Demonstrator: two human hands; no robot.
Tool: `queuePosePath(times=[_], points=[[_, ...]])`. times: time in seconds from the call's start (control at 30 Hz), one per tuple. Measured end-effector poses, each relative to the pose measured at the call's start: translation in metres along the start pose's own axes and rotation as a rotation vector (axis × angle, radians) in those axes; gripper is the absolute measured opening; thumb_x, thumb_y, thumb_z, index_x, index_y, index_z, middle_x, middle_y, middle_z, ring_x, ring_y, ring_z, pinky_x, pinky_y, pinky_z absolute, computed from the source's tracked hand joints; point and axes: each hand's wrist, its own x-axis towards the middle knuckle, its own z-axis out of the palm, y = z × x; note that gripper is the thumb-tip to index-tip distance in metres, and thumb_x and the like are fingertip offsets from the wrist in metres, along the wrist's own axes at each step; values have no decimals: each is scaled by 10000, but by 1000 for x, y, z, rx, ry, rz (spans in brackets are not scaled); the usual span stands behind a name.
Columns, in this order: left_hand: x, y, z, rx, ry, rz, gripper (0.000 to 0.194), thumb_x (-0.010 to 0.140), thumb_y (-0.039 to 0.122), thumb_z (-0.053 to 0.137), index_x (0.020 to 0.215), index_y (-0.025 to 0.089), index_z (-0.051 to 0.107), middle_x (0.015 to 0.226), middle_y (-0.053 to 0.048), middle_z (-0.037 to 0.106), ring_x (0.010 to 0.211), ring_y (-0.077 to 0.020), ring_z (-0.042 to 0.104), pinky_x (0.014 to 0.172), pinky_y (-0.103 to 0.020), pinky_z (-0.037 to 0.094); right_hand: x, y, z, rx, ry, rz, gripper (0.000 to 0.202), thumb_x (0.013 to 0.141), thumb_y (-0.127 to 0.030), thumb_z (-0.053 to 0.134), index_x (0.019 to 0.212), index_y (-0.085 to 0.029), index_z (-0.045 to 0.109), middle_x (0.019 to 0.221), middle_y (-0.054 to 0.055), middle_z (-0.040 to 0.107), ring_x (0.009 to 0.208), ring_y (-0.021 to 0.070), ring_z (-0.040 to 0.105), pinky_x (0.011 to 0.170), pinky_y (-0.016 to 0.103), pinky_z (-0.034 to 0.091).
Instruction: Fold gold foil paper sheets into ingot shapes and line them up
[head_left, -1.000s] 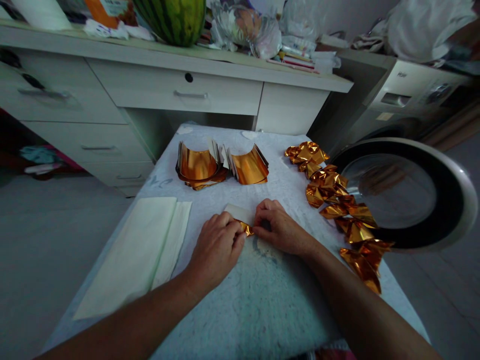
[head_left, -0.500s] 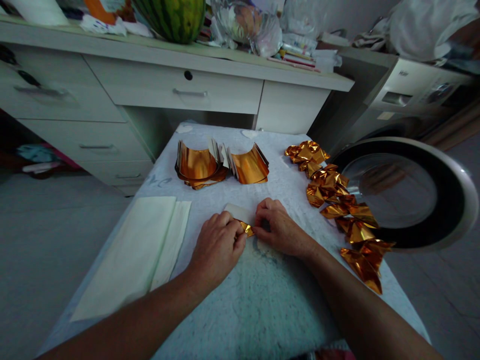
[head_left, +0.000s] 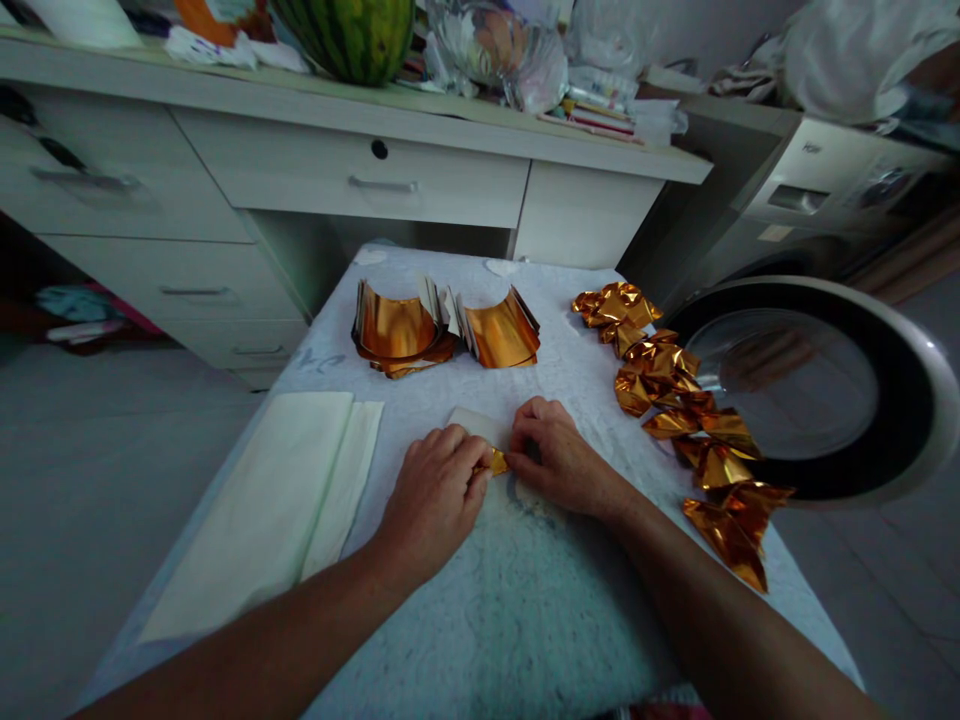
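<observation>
Between my two hands lies a small sheet of gold foil paper, its pale backing [head_left: 478, 424] facing up and its near edge folded over to show a gold strip [head_left: 498, 461]. My left hand [head_left: 442, 480] pinches the left end of that fold, fingers curled over it. At the right end, my right hand [head_left: 551, 450] grips the same paper between thumb and fingertips. Both hands rest low on the cloth-covered table. Beyond them stand two curved stacks of gold foil sheets, a left stack [head_left: 397, 326] and a right stack [head_left: 501, 330].
Folded gold foil pieces [head_left: 656, 370] run in a row down the table's right side. White folded paper [head_left: 255, 510] lies on the left. An open washing machine door [head_left: 802, 385] stands close to the right edge. Behind is a counter with a watermelon [head_left: 349, 35].
The gold strip between my fingers shows slightly less than before, with my left fingers covering more of it. Both hands stay in nearly the same place.
</observation>
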Motion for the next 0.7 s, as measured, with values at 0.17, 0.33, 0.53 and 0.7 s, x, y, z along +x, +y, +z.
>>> queuePosePath(times=[0.17,0.33,0.53,0.7], points=[[-1,-3,1,-113,17,79,202,879,88,561,972,228,673,926,-20,638,916,-216,575,798,-393,422,0,1,1,-3,5,-4,78,805,-140,638,738,-156,602,924,55,540,891,195,467,828,348,374],[-2,-7,5,-209,72,146,226,877,64,562,970,204,713,899,-31,658,871,-197,589,779,-364,478,0,1,1,-14,4,-6,74,803,-137,629,744,-160,591,938,58,537,896,197,462,824,346,373],[-1,-8,6,-161,72,136,213,867,77,594,967,204,733,885,-34,651,855,-199,591,769,-366,500,-2,0,3,-46,41,-2,86,788,-151,601,870,-168,580,965,68,532,908,216,452,824,358,379],[-2,-8,6,-146,60,128,209,870,79,588,952,200,737,880,-37,642,854,-197,589,775,-365,500,-5,2,2,-88,64,0,241,776,-198,597,1008,-166,540,1083,96,509,981,248,431,871,398,378]])
